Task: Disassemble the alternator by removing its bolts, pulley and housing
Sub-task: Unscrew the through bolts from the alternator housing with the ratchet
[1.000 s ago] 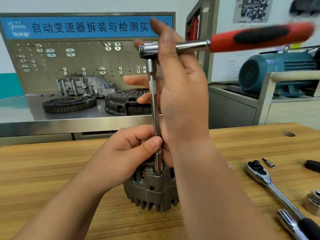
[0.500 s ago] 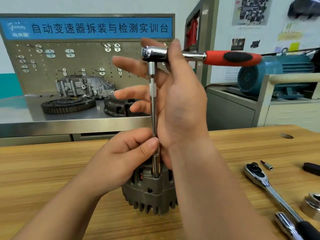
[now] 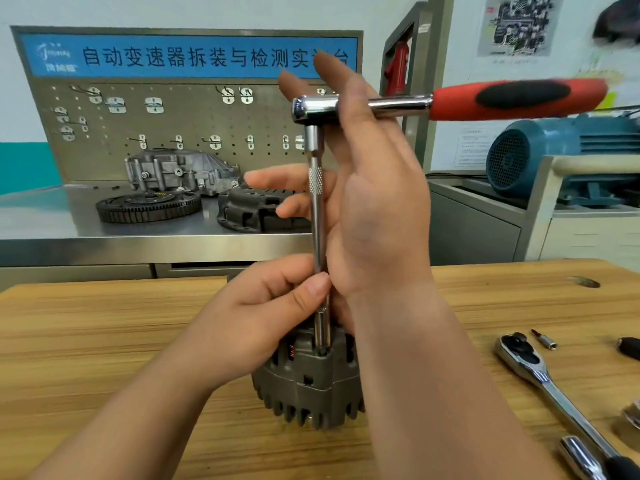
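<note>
The grey finned alternator (image 3: 311, 386) stands upright on the wooden table (image 3: 104, 341). A long chrome extension bar (image 3: 316, 209) rises from a bolt on its top rim to a ratchet wrench with a red and black handle (image 3: 519, 97), which points right and is blurred. My left hand (image 3: 256, 317) pinches the lower end of the bar just above the alternator. My right hand (image 3: 374, 209) is upright behind the bar. One digit crosses in front of the ratchet's neck and the other fingers are spread behind it.
A second chrome ratchet (image 3: 540, 375), a small bit (image 3: 545, 339) and a socket (image 3: 581, 455) lie on the table at the right. Behind, a steel bench carries a toothed flywheel (image 3: 149, 206), a clutch cover (image 3: 249, 209) and a gearbox housing (image 3: 180, 171). A blue motor (image 3: 554, 150) sits at the right.
The red handle has swung away and come back toward me on the right. My right hand's fingers have shifted around the ratchet head. My left hand keeps its pinch on the bar.
</note>
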